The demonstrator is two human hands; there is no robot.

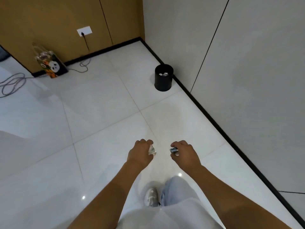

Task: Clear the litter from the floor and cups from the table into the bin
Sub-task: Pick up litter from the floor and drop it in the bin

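Above the white tiled floor (99, 113), the left hand (140, 152) is gripping crumpled paper (151, 150) and the right hand (184, 152) is holding a small dark scrap (174, 150), both facing the black bin (163, 78) standing well ahead, slightly nearer the right hand.

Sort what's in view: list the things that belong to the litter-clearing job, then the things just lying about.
Part of the job:
- crumpled paper gripped in the left hand
- small dark wrapper pinched in the right hand
- black bin, some white litter already inside

Just lying about:
- panda gift bag
- cable
- wall socket
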